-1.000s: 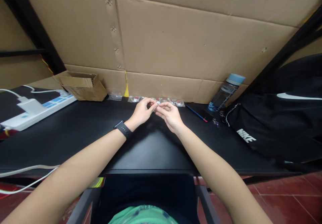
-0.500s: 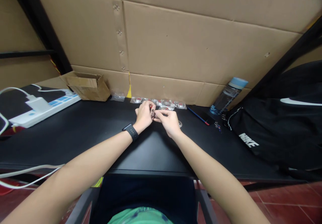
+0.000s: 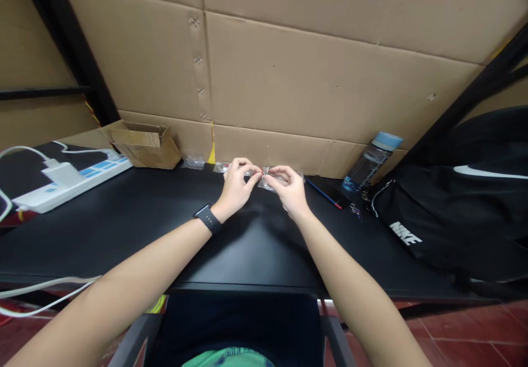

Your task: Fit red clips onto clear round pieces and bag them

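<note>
Meeting in front of the cardboard wall [image 3: 268,81], the two hands worked close together over the far part of the black counter [image 3: 124,218]. The left hand [image 3: 236,186] came in from the left with thumb and forefinger drawn together, and the right hand [image 3: 292,188] faced it in the same pinching shape. Between their fingertips was a small clear packet [image 3: 265,170] with a touch of red at its left side. Its visible bit poked up above the fingertips toward the wall; it was too small and too covered to tell its long axis or which end was which.

Another clear wrapper [image 3: 268,185] showed just below the right fingers, and more plastic packets [image 3: 221,167] lay behind the hands along the foot of the wall. A dark watch [image 3: 208,218] circled the left wrist.

To the right, a blue pen [image 3: 324,193] lay slantwise, its red end toward the person and away from the hands. Near that end was a small keychain [image 3: 355,211], with a blue-capped bottle [image 3: 369,160] behind it and a black bag [image 3: 454,218] farther right. An open cardboard box [image 3: 150,152] stood to the left, beside a white power strip [image 3: 74,182].
</note>
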`<action>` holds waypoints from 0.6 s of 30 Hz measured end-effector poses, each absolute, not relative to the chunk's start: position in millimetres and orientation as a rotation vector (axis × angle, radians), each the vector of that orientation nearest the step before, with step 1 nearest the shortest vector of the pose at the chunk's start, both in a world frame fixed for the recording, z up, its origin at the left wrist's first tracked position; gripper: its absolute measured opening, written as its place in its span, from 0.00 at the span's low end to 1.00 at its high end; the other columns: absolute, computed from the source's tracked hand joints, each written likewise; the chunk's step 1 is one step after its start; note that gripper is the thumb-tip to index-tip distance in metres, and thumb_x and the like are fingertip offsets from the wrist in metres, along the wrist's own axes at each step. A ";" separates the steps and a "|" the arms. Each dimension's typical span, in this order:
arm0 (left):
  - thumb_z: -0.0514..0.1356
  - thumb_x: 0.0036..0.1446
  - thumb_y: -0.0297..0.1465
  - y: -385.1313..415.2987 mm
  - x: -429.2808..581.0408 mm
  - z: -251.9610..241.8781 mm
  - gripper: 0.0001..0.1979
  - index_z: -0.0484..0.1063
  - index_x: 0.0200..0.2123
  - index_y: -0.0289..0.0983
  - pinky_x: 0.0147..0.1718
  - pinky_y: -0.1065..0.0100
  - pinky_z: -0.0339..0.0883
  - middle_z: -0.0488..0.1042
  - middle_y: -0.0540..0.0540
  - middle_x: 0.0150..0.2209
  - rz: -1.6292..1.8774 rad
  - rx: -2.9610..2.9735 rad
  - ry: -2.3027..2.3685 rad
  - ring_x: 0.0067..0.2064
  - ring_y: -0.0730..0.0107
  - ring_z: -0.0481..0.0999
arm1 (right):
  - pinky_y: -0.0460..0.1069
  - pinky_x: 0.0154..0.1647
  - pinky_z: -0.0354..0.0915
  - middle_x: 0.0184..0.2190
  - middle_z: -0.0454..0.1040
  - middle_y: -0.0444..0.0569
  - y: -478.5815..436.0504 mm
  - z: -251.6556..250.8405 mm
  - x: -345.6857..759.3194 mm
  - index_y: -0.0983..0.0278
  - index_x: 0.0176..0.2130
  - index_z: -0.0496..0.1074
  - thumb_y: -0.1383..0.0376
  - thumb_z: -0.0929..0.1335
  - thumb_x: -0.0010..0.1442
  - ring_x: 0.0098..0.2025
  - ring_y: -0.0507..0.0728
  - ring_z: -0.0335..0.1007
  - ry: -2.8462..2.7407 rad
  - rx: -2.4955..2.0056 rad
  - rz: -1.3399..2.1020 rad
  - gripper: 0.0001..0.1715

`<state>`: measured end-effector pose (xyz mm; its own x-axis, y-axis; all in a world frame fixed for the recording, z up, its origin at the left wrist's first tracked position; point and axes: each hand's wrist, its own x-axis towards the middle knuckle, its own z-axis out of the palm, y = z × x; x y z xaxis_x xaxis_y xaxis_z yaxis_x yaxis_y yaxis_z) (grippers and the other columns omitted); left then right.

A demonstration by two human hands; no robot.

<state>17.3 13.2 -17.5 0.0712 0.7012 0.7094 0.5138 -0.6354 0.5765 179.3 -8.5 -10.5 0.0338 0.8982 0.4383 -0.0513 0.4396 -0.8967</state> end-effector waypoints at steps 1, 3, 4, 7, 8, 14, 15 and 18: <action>0.61 0.62 0.35 12.3 17.3 -15.9 0.06 0.78 0.39 0.42 0.53 0.57 0.62 0.69 0.45 0.45 1.610 2.173 1.206 0.52 0.59 0.70 | 0.56 0.50 0.75 0.43 0.80 0.50 -8.4 -7.9 183.3 0.62 0.39 0.73 0.56 0.78 0.48 0.46 0.60 0.78 -1.357 -0.822 0.909 0.22; 0.61 0.63 0.35 11.2 17.6 -14.7 0.06 0.78 0.39 0.42 0.54 0.57 0.62 0.69 0.44 0.44 1.601 2.169 1.177 0.51 0.59 0.70 | 0.57 0.52 0.74 0.43 0.80 0.50 -9.3 -5.0 188.2 0.62 0.39 0.73 0.56 0.79 0.47 0.46 0.59 0.78 -1.400 -0.802 0.965 0.22; 0.61 0.63 0.35 11.1 17.8 -14.9 0.07 0.78 0.39 0.42 0.54 0.57 0.62 0.69 0.44 0.44 1.589 2.166 1.175 0.51 0.59 0.70 | 0.57 0.53 0.73 0.43 0.80 0.50 -10.0 -4.7 188.7 0.62 0.40 0.74 0.56 0.79 0.47 0.46 0.59 0.78 -1.409 -0.798 0.981 0.23; 0.60 0.64 0.36 12.4 17.8 -17.3 0.08 0.78 0.40 0.41 0.54 0.56 0.63 0.69 0.44 0.45 1.539 2.175 1.176 0.51 0.58 0.69 | 0.57 0.55 0.72 0.43 0.80 0.50 -11.6 -6.9 185.9 0.61 0.40 0.74 0.55 0.79 0.46 0.47 0.60 0.78 -1.402 -0.796 0.996 0.25; 0.60 0.64 0.36 13.2 17.6 -18.3 0.08 0.78 0.40 0.41 0.54 0.56 0.63 0.69 0.44 0.45 1.527 2.180 1.179 0.52 0.58 0.69 | 0.58 0.56 0.72 0.43 0.80 0.50 -11.8 -8.0 184.6 0.61 0.40 0.74 0.55 0.79 0.46 0.48 0.60 0.78 -1.399 -0.795 0.998 0.25; 0.58 0.64 0.36 17.8 15.2 -20.6 0.08 0.77 0.39 0.41 0.53 0.56 0.61 0.70 0.44 0.45 1.438 2.220 1.159 0.51 0.58 0.68 | 0.58 0.56 0.72 0.47 0.79 0.50 -8.9 -12.2 184.4 0.61 0.42 0.76 0.56 0.80 0.45 0.49 0.60 0.77 -1.389 -0.774 0.995 0.25; 0.59 0.64 0.36 17.8 14.7 -19.7 0.08 0.77 0.39 0.41 0.54 0.56 0.61 0.70 0.45 0.45 1.426 2.235 1.156 0.51 0.58 0.68 | 0.58 0.56 0.72 0.47 0.78 0.50 -8.2 -12.7 185.0 0.62 0.42 0.76 0.56 0.80 0.46 0.49 0.60 0.77 -1.386 -0.775 0.990 0.25; 0.59 0.64 0.37 15.5 13.6 -15.8 0.08 0.77 0.38 0.41 0.54 0.54 0.60 0.70 0.45 0.44 1.415 2.292 1.182 0.50 0.57 0.67 | 0.58 0.56 0.71 0.47 0.79 0.51 -7.0 -14.0 186.0 0.62 0.42 0.77 0.55 0.79 0.46 0.50 0.61 0.77 -1.375 -0.794 0.974 0.25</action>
